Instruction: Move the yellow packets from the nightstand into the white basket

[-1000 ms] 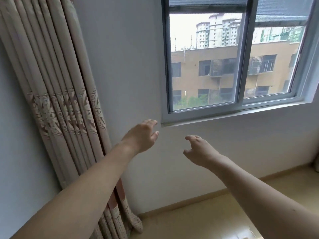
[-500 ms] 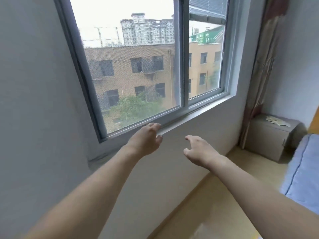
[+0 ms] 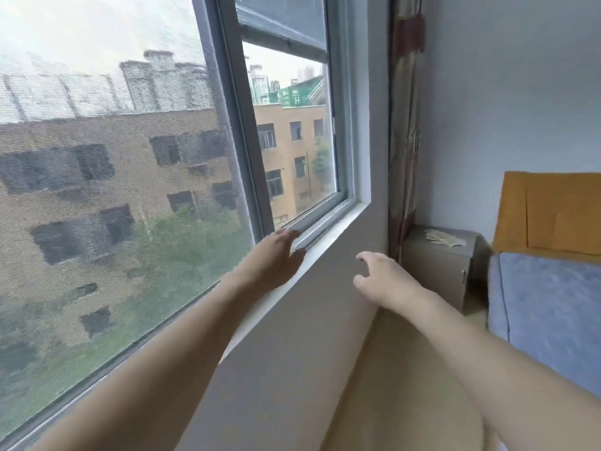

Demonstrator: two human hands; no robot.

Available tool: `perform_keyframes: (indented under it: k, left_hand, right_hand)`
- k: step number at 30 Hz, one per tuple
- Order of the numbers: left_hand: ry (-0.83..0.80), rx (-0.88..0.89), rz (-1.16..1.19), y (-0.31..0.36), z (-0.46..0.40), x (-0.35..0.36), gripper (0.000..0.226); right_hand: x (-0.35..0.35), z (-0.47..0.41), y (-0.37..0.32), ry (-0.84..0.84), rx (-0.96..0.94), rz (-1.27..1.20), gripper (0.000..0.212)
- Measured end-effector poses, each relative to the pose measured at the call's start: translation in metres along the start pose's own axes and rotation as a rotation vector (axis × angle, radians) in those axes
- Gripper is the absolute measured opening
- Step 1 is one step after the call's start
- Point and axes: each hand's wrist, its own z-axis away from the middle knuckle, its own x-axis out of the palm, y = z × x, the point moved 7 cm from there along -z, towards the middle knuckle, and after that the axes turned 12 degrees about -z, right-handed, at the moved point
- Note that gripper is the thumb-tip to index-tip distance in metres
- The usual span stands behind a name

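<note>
1. Yellow packets (image 3: 445, 237): lay in a loose pile on top of the nightstand (image 3: 439, 271), in the far corner between curtain (image 3: 405, 131) and bed (image 3: 546, 307).
2. Left hand (image 3: 274, 258): extended before the window sill (image 3: 328, 236), fingers relaxed, holding nothing.
3. Right hand (image 3: 385, 278): raised, fingers loosely curled, empty, well apart from the packets.
</note>
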Motion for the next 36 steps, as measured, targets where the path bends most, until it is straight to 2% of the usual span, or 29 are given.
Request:
perform_keyframes:
  k: [9, 15, 19, 23, 28, 36]
  left_hand:
    - [-0.054, 0.203, 0.048, 0.009, -0.220, 0.135, 0.046]
    - [-0.108, 0.298, 0.110, 0.025, -0.389, 0.183, 0.046]
    - [-0.156, 0.345, 0.172, 0.068, -0.485, 0.231, 0.035]
    - [-0.203, 0.447, 0.168, 0.119, -0.551, 0.287, 0.040]
    - [-0.211, 0.502, 0.187, 0.176, -0.671, 0.353, 0.030]
    - [-0.232, 0.431, 0.203, 0.238, -0.860, 0.407, 0.016]
  right_hand:
    - [-0.006, -0.198, 0.097, 0.092, 0.148, 0.047, 0.054]
    - [-0.058, -0.320, 0.152, 0.219, 0.283, 0.033, 0.052]
    - [-0.087, -0.376, 0.207, 0.274, 0.363, 0.046, 0.051]
    - [-0.115, -0.427, 0.268, 0.308, 0.453, 0.026, 0.052]
    - [-0.163, -0.523, 0.341, 0.365, 0.461, 0.027, 0.052]
    - [-0.255, -0.671, 0.439, 0.382, 0.499, 0.023, 0.053]
